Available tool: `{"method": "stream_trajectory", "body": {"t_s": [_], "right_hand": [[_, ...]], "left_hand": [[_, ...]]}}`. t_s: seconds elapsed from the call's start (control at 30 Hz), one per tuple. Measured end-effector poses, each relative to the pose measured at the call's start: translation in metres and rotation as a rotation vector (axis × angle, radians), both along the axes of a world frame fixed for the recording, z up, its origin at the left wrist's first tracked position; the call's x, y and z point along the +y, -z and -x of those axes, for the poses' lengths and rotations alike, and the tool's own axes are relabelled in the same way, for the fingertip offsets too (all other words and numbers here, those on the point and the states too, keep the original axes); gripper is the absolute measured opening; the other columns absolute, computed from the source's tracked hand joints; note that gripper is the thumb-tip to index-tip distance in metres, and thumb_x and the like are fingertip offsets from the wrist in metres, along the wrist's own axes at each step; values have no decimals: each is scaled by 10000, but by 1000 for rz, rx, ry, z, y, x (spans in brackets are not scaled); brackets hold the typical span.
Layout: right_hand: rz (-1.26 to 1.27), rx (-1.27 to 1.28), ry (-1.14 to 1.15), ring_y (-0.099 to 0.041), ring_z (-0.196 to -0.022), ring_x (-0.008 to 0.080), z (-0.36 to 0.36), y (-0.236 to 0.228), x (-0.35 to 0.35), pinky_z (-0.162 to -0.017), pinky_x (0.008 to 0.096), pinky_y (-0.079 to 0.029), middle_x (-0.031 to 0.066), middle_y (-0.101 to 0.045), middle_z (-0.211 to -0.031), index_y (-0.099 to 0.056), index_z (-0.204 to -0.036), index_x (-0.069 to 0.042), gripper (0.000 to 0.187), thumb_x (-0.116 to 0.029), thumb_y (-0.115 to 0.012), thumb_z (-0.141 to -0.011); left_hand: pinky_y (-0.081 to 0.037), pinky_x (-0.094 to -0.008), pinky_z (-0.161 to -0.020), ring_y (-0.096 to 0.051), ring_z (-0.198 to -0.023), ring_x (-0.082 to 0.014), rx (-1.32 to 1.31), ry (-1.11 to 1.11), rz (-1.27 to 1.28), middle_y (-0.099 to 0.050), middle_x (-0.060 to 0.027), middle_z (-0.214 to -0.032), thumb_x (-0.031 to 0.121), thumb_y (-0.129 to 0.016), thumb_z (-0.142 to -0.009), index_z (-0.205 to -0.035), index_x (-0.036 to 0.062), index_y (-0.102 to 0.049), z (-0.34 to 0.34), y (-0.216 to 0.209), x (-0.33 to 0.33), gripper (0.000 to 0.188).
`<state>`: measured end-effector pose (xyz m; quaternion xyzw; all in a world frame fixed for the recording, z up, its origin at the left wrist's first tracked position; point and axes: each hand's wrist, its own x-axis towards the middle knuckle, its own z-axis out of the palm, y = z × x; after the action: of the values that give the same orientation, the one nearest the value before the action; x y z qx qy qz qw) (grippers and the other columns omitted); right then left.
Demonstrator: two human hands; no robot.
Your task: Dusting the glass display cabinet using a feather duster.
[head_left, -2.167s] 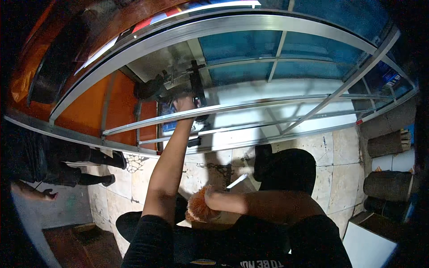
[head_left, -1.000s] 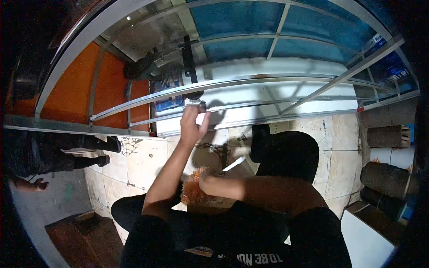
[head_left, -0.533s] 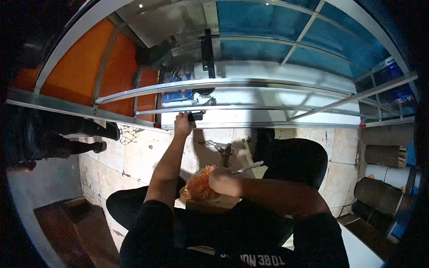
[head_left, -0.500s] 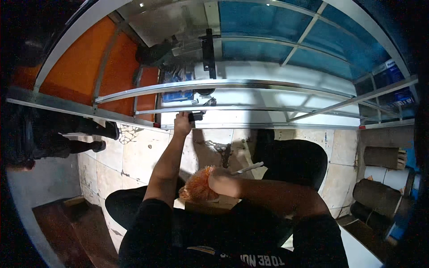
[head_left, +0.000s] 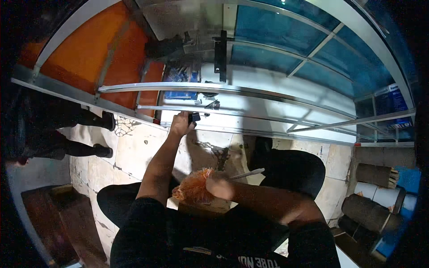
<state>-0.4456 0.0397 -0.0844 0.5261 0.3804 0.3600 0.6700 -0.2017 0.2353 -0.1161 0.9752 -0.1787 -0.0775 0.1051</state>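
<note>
At the front edge of a white shelf (head_left: 277,96) inside a glass display case, my left hand (head_left: 180,125) is closed around a small black block-like object (head_left: 194,117). Its exact kind is hard to make out. My right hand (head_left: 220,186), somewhat blurred, grips an orange bristly duster (head_left: 195,187) low in front of my body. The duster's pale handle (head_left: 248,174) sticks out to the right of that hand. Small dark parts (head_left: 212,105) lie on the shelf just beyond my left hand.
Metal rails (head_left: 214,89) cross the case front. A blue packet (head_left: 181,94) lies at the shelf's left, and a black bracket (head_left: 220,56) stands behind. Another person's legs (head_left: 85,134) are at the left. Rolls of material (head_left: 371,210) are stacked at the right.
The view has shifted slightly. The black object in my left hand has turned a little at the shelf edge. My right hand still holds the duster low in front of me.
</note>
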Motion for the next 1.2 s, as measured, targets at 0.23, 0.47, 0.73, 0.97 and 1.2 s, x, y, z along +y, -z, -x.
{"method": "stream_trajectory", "body": {"t_s": [0.23,0.47,0.73,0.97,1.2], "right_hand": [[-451,575,-124,-502,-866,227,-21,-16,-8,-794,320,-381,96,-543,-944,-519,-1056,-39,223,-168,-446,-889],[-853,1207,-247,-516,-745,279,-56,-35,-17,-676,365,-405,137,-544,-841,-523,-991,-23,208,-181,-462,-870],[-1155,2038,-372,-532,-607,338,-86,-63,-26,-540,417,-433,184,-546,-723,-528,-917,-5,208,-196,-481,-849],[-1379,2144,580,-543,-800,412,-79,-157,-8,-667,477,-433,262,-549,-864,-509,-954,10,262,-231,-439,-880],[-1308,2079,746,-564,-848,361,-79,-247,-8,-755,419,-435,212,-587,-932,-515,-1066,-51,272,-250,-423,-906]], "left_hand": [[-473,-373,-763,-581,-873,-349,-51,-68,395,-599,-206,-937,240,-663,-668,-1054,-21,-538,22,-39,25,482],[-487,-357,-746,-617,-822,-304,204,129,361,-622,-225,-836,182,-660,-668,-950,-14,-600,49,-128,75,349],[-463,-336,-840,-594,-945,-234,183,-414,1035,-579,-78,-852,147,-660,-720,-1187,8,-415,139,-228,142,546],[-412,-431,-937,-575,-969,-262,-3,-321,1802,-550,-73,-904,291,-619,-772,-1208,49,-354,152,-223,158,564],[-460,-398,-874,-599,-871,-258,30,-345,2054,-556,-96,-917,380,-553,-821,-1115,39,-443,160,-226,157,464]]}}
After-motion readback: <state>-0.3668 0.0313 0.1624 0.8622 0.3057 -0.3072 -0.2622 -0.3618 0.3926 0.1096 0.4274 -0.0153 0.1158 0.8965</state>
